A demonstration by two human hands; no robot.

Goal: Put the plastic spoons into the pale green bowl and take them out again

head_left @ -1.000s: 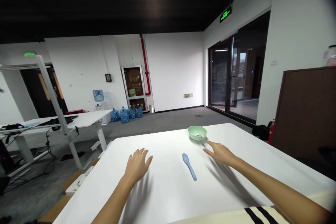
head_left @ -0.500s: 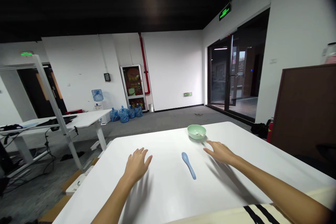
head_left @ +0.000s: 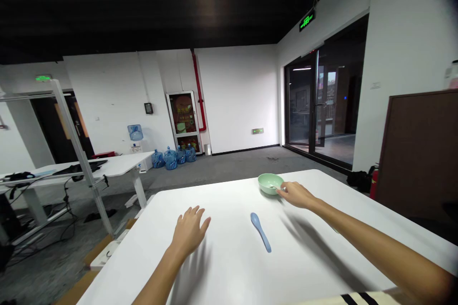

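Note:
On the white table, a pale green bowl stands near the far edge with a small pale spoon resting in it. My right hand reaches the bowl's right rim, its bunched fingertips at the small spoon's handle. Whether they grip it, I cannot tell. A light blue plastic spoon lies flat between my hands, touching neither. My left hand hovers low over the table's left side, fingers spread and holding nothing.
Left of the table stand a metal frame and a white desk with cables beneath. Several blue water jugs line the back wall. A brown panel and a red fire extinguisher stand to the right.
My right hand has moved forward and left from beside the bowl to its rim, at the small spoon's handle. My view has tilted slightly, shifting the table lower in the frame.

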